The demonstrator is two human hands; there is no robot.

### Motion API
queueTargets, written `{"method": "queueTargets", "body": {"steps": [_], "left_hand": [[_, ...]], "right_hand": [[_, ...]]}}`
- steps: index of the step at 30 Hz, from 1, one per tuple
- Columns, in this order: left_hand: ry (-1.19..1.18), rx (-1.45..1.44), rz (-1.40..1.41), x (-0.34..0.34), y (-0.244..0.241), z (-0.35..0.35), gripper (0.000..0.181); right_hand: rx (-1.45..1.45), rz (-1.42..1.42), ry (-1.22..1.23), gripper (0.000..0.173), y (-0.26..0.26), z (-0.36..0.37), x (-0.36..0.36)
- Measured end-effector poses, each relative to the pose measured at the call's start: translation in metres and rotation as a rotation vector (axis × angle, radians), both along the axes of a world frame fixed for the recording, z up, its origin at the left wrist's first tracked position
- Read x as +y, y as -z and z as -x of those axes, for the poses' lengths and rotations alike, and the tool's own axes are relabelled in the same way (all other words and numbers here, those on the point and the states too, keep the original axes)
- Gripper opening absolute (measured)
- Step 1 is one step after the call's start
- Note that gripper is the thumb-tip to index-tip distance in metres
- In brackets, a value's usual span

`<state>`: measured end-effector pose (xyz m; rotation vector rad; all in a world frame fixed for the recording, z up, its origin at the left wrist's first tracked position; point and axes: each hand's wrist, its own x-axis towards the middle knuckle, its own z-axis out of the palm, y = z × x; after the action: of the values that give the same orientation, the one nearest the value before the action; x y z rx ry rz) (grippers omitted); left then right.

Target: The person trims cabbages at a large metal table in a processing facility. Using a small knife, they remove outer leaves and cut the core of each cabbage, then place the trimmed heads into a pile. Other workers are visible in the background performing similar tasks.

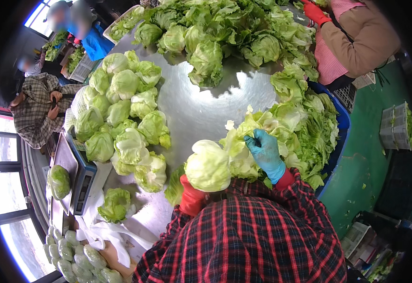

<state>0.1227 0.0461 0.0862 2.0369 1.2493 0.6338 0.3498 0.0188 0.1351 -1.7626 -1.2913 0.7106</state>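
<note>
My left hand (192,198), in a red glove, supports a pale green lettuce head (207,168) from below and the side, close to my body. To its right my right hand (266,154) wears a teal glove. Its thumb and fingers are curled together at the edge of a loose lettuce leaf (233,141), which they appear to pinch. Behind and beside that hand, loose leaves (298,131) are heaped over the table's right edge and into a blue bin (344,129). A single green leaf (174,185) lies left of the held head.
Lettuce heads (121,113) are piled on the left of the metal table (188,109); untrimmed ones (206,53) stand at the back. A scale (83,177) and wrapped heads (80,258) are at far left. A co-worker (354,42) is at the back right; another person (39,106) stands left.
</note>
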Motion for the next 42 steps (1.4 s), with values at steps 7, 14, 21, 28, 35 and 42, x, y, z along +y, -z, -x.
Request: {"method": "queueTargets", "body": {"steps": [7, 14, 21, 28, 35, 42], "left_hand": [[-0.095, 0.103, -0.575, 0.006, 0.006, -0.015, 0.032], [-0.01, -1.801, 1.289, -0.001, 0.005, -0.002, 0.073], [-0.118, -1.26, 0.863, 0.005, -0.047, -0.043, 0.079], [0.19, -0.822, 0.944, 0.036, -0.077, -0.016, 0.094], [0.505, -0.454, 0.092, 0.061, -0.071, -0.026, 0.098], [0.271, -0.878, 0.326, 0.062, -0.005, -0.028, 0.104]], "right_hand": [[-0.231, 0.077, -0.231, 0.032, 0.025, -0.005, -0.01], [-0.073, -0.351, -0.253, 0.055, 0.01, 0.003, 0.002], [0.856, 0.159, -0.069, 0.06, 0.047, -0.006, -0.019], [0.673, -0.193, -0.201, 0.079, 0.048, -0.021, -0.026], [0.838, -0.068, -0.362, 0.062, 0.023, -0.01, -0.022], [0.987, 0.225, -0.219, 0.062, 0.005, -0.005, -0.023]]}}
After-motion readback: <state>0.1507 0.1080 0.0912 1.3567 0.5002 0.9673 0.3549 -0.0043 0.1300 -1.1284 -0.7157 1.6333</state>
